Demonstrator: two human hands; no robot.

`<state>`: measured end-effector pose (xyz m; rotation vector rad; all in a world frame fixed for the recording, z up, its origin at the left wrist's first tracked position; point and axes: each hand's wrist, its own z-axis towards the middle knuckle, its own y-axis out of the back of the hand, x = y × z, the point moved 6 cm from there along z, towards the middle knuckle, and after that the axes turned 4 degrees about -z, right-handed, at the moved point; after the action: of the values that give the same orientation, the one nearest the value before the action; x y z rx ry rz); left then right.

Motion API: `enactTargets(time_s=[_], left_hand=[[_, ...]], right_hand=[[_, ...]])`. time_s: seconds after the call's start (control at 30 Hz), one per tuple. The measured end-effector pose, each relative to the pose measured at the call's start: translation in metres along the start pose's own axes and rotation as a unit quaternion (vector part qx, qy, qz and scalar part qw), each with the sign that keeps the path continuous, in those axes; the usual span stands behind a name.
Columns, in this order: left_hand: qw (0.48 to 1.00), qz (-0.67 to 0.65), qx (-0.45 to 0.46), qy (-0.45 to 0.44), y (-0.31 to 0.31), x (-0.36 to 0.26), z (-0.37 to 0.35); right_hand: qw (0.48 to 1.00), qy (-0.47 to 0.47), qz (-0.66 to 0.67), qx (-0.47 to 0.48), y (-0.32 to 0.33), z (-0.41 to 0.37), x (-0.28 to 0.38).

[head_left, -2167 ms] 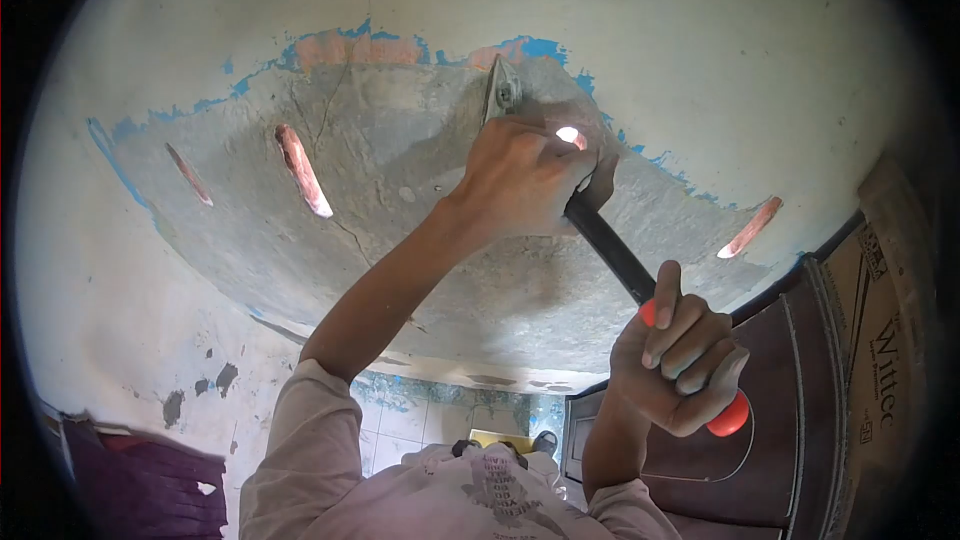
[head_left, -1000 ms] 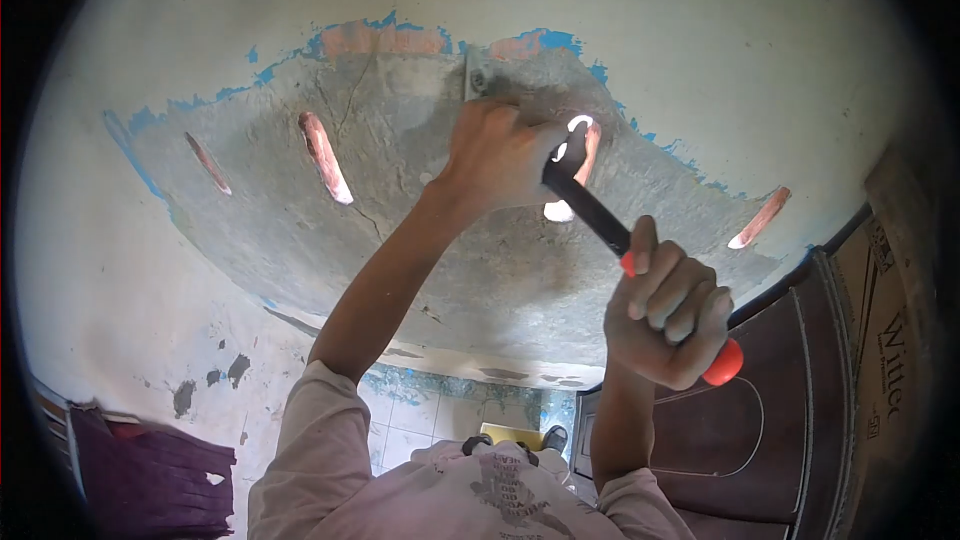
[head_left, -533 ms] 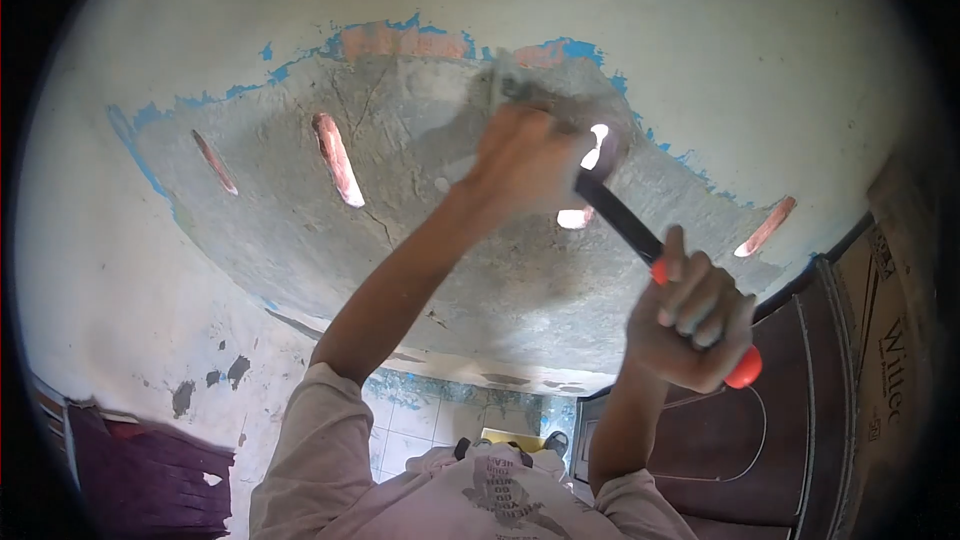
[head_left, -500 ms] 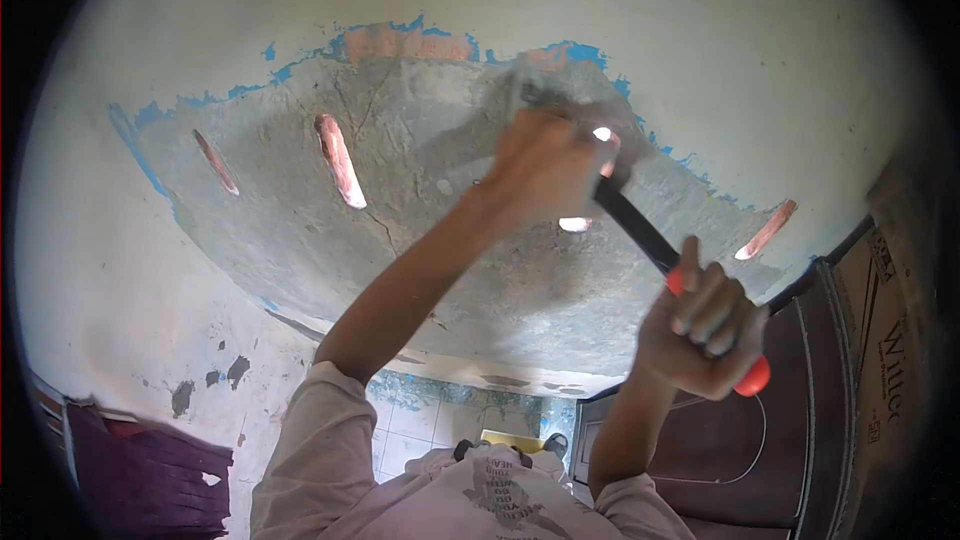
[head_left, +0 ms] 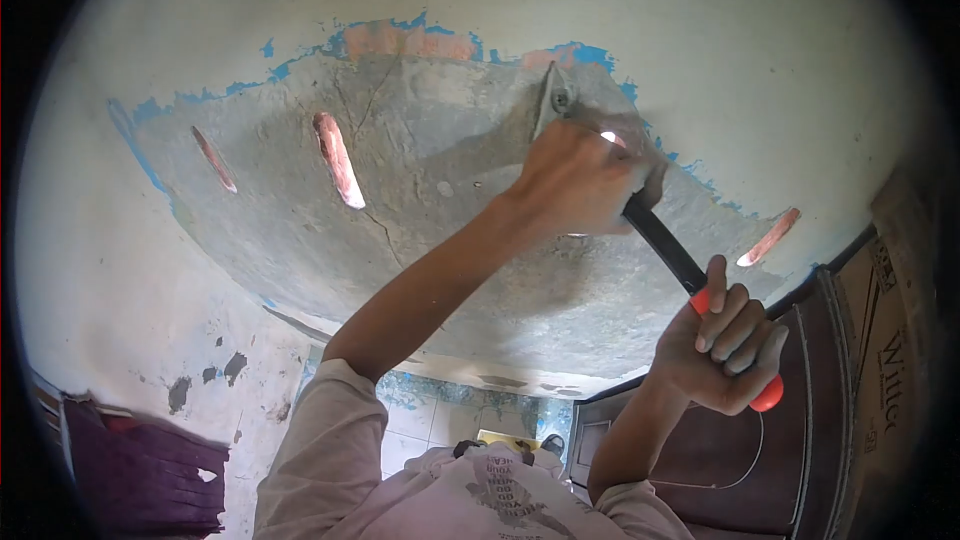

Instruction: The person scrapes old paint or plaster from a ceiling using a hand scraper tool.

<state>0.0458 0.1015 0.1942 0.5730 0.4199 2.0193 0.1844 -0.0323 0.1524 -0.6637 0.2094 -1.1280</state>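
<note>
With both hands I hold a scraper against the wall; its black shaft [head_left: 662, 243] runs diagonally down to a red handle end [head_left: 767, 394]. My left hand [head_left: 580, 175] is closed around the upper end, close to the grey blade [head_left: 556, 96] with a round screw. My right hand [head_left: 722, 352] wraps the red handle, with one finger pointing up along it. Grey bare plaster [head_left: 430, 140] lies beneath the blade, which is near the upper paint edge. Part of the head is hidden by my left hand.
Blue ragged paint [head_left: 590, 55] borders the grey patch, with pale painted wall [head_left: 700, 20] above. Slots such as this one [head_left: 338, 160] pierce the plaster. A purple cloth [head_left: 145, 475] hangs lower left. A cardboard box [head_left: 885, 340] and dark brown panel [head_left: 740, 460] stand at right.
Both hands and the scraper have shifted slightly right and down. The blade, blurred before, now shows more clearly. Both hands keep their grip.
</note>
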Motion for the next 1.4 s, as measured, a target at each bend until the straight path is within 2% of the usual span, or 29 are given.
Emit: enactTargets(time_s=[0.07,0.17,0.27,0.3,0.4,0.53,0.57,0.7,0.8,0.9,0.97,1.1,1.2,1.33,1.37,1.4], left_hand=[[0.997,0.005,0.061,0.044,-0.006,0.003,-0.005],[0.994,0.040,0.070,0.073,0.007,0.027,-0.025],[0.997,0.057,0.000,0.043,0.023,0.022,-0.019],[0.996,0.065,0.018,0.057,0.008,0.026,-0.022],[1.000,-0.014,0.004,0.002,-0.009,-0.006,0.005],[0.996,-0.061,0.056,0.036,-0.024,-0.014,0.018],[0.999,-0.027,0.024,0.024,-0.012,-0.013,0.015],[0.999,-0.022,0.021,0.015,0.000,-0.007,0.010],[0.998,0.033,0.010,0.045,-0.008,-0.010,0.013],[0.999,-0.022,-0.011,0.041,-0.022,-0.020,0.023],[0.999,-0.014,-0.027,0.030,-0.014,-0.019,0.024],[0.998,0.018,0.007,0.062,0.002,0.004,0.002],[0.995,0.058,-0.020,0.080,0.012,0.011,-0.005],[0.997,-0.013,-0.080,0.015,0.000,-0.006,0.011],[0.999,-0.004,-0.035,0.025,-0.006,-0.013,0.017],[0.999,0.002,-0.037,0.032,-0.011,-0.015,0.020]], right_hand=[[1.000,0.004,-0.006,0.029,-0.004,0.000,-0.005],[0.997,-0.005,-0.006,0.071,-0.024,-0.002,-0.021],[0.990,-0.019,-0.036,0.134,-0.031,-0.001,-0.026],[0.996,-0.013,-0.020,0.083,-0.025,-0.001,-0.024],[0.999,0.007,-0.029,-0.019,-0.003,0.001,0.004],[0.999,0.021,-0.037,0.016,0.008,0.013,0.017],[0.998,0.019,-0.050,0.026,0.001,0.014,0.013],[0.994,-0.015,-0.071,0.084,-0.018,0.011,0.009],[0.994,-0.025,-0.075,0.069,0.002,0.017,0.009],[0.997,-0.002,-0.025,0.071,0.016,0.024,0.022],[0.997,0.000,0.001,0.071,0.018,0.028,0.021],[0.987,-0.018,-0.023,0.155,-0.012,0.027,-0.002],[0.987,-0.027,-0.016,0.161,-0.011,0.025,-0.016],[0.993,-0.041,-0.022,0.108,0.002,0.027,0.001],[0.995,-0.059,-0.029,0.081,0.006,0.030,0.007],[0.995,-0.053,-0.031,0.079,0.008,0.032,0.013]])
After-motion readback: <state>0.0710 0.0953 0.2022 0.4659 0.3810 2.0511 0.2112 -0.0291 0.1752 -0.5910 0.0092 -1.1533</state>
